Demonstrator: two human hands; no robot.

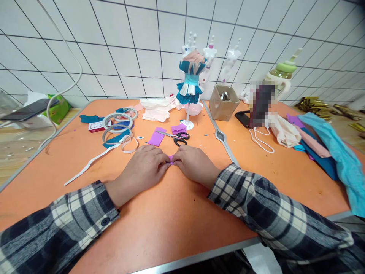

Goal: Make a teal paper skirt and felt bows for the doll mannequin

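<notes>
Between my fingertips is a small piece of purple crepe paper, mostly hidden by them. My left hand pinches its left side, and my right hand pinches the right side, both low over the orange table. Just beyond the hands lie black-handled scissors, their blades resting over a flat purple paper strip. A crumpled purple piece sits behind the scissors. Farther back stands a small mannequin dressed in teal, white and pink paper.
Tape rolls and a white strip lie at left. Behind are pale paper, bare mannequins and a cardboard box. A phone on a stand, a green-lidded bottle and coloured crepe paper occupy the right.
</notes>
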